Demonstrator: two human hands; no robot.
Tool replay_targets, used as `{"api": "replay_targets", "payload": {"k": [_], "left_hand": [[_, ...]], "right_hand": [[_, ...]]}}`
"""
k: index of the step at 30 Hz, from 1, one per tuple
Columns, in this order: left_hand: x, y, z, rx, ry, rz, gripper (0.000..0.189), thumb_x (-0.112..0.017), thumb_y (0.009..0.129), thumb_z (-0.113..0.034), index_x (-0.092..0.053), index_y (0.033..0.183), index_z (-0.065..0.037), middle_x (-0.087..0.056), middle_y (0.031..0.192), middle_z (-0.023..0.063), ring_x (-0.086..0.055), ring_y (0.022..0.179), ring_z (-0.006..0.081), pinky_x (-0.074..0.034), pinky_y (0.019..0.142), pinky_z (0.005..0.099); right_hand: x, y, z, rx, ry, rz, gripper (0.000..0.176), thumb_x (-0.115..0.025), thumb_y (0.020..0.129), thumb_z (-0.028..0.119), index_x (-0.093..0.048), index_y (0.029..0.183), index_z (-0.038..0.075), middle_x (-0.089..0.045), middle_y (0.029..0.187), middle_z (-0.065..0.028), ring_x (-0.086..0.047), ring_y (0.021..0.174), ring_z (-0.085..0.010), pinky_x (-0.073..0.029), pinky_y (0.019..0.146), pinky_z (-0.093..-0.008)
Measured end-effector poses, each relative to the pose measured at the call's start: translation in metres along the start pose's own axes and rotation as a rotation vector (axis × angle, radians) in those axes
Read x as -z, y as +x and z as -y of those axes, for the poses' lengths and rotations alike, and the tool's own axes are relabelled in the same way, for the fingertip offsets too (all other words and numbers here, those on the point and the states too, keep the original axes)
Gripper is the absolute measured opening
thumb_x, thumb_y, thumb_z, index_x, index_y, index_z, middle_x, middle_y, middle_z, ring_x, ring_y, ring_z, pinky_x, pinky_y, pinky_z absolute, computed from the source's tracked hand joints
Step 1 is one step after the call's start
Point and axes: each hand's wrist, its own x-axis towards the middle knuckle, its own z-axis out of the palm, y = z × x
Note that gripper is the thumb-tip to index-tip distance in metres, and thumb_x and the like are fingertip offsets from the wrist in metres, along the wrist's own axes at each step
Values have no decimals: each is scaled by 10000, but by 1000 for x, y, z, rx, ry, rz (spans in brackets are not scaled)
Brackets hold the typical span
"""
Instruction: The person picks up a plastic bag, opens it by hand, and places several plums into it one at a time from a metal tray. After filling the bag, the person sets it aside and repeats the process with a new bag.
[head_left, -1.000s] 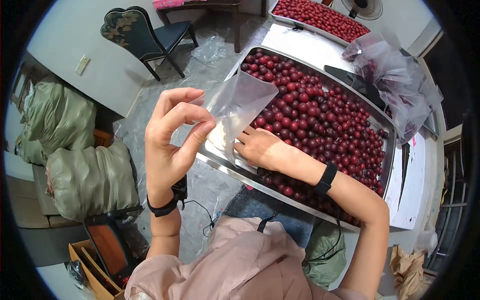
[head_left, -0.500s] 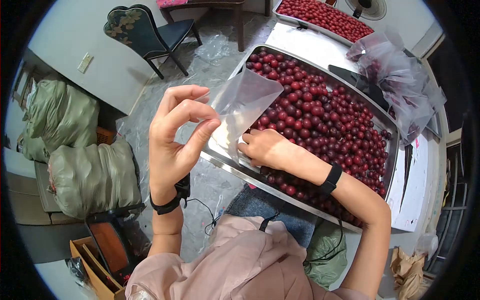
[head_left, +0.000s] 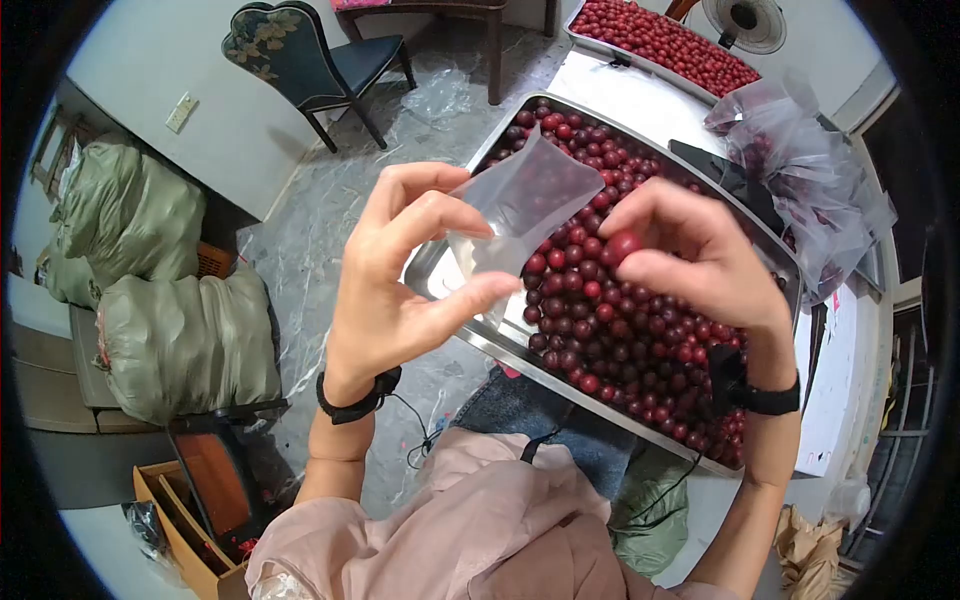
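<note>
My left hand [head_left: 420, 270] holds a clear plastic bag [head_left: 535, 190] above the near left corner of a metal tray [head_left: 480, 345]. Its thumb and fingers are curved apart around the bag, which stands with its wide end up. My right hand [head_left: 700, 250], slightly blurred, pinches one round red fruit [head_left: 622, 248], like a small plum, between thumb and fingers. This hand is right of the bag, over the tray. Dark red fruits [head_left: 640, 340] of the same kind fill most of the tray below, while its left corner shows bare metal.
A second tray of red fruits [head_left: 665, 45] stands at the back, near a fan [head_left: 745, 22]. Plastic bags [head_left: 800, 170] lie right of the near tray. Stuffed green sacks [head_left: 190, 345] and a chair [head_left: 320, 65] are at the left. A cable [head_left: 410, 420] hangs near my left wrist.
My right hand has risen from the tray's left part and moved right, now with a fruit in its fingers. My left hand and the bag have shifted right, thumb and fingers wider apart.
</note>
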Motion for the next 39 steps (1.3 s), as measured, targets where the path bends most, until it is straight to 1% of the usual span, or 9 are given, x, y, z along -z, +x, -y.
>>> {"api": "replay_targets", "payload": {"k": [2, 5, 9, 13, 18, 27, 34, 37, 39], "left_hand": [[-8, 1, -4, -28, 44, -12, 409, -929, 650, -242, -701, 922, -39, -602, 1241, 147, -632, 1115, 268, -522, 891, 355], [-20, 3, -7, -132, 129, -28, 417, -938, 631, -232, -701, 917, -45, -603, 1217, 163, -631, 1117, 291, -525, 885, 368], [-33, 3, -15, -88, 6, 1, 299, -882, 695, -147, -704, 914, -46, -593, 1209, 176, -629, 1121, 306, -534, 877, 384], [-42, 2, -20, -63, -38, -15, 226, -828, 732, -99, -713, 922, -58, -588, 1209, 178, -638, 1089, 301, -540, 846, 374], [-53, 2, -21, -87, -9, -44, 214, -802, 738, -87, -706, 928, -72, -583, 1213, 196, -644, 1030, 308, -560, 793, 370], [-67, 3, -27, -97, -5, -108, 209, -785, 749, -137, -662, 912, -95, -566, 1223, 190, -595, 1038, 371, -511, 852, 431], [-83, -2, -31, -145, -64, -80, 238, -751, 716, -108, -643, 924, -72, -548, 1229, 197, -574, 1072, 375, -501, 849, 452], [-93, -4, -34, -145, -64, -73, 288, -754, 679, -95, -633, 938, -64, -544, 1210, 185, -559, 1076, 366, -483, 858, 446], [-96, -5, -36, -125, -103, -67, 295, -757, 663, -81, -632, 930, -62, -541, 1202, 186, -551, 1083, 369, -473, 876, 448]], "right_hand": [[8, 3, 8, 93, 126, -31, 262, -710, 956, 108, -624, 1181, 6, -630, 969, 21, -589, 858, -24, -471, 731, -182], [11, 17, 26, 73, -86, -37, 248, -664, 972, 129, -640, 1171, -17, -614, 1022, -2, -570, 931, -59, -473, 817, -218], [3, 37, 21, 181, -159, -75, 243, -673, 980, 194, -671, 1080, -27, -664, 861, -12, -586, 772, -61, -494, 691, -247], [6, 40, 27, -26, -320, 76, 265, -687, 950, 222, -679, 1040, -27, -659, 762, -58, -599, 707, -96, -496, 657, -271], [4, 26, 34, -68, -316, 31, 216, -675, 943, 133, -647, 1061, -46, -700, 869, -80, -648, 802, -101, -529, 733, -271], [12, 6, 33, -173, -428, -54, 203, -700, 916, 112, -663, 1053, -35, -667, 817, -30, -585, 729, -57, -497, 668, -246], [10, 14, 18, -274, -408, 13, 222, -684, 918, 104, -660, 1073, -52, -717, 895, -78, -651, 816, -104, -538, 746, -286], [2, 23, 2, -155, -413, 67, 236, -683, 896, 72, -665, 1093, -57, -734, 951, -107, -666, 866, -129, -542, 795, -308], [-7, 29, 6, -258, -328, 119, 244, -689, 862, 31, -673, 1092, -47, -727, 1006, -141, -651, 942, -140, -525, 864, -333]]}}
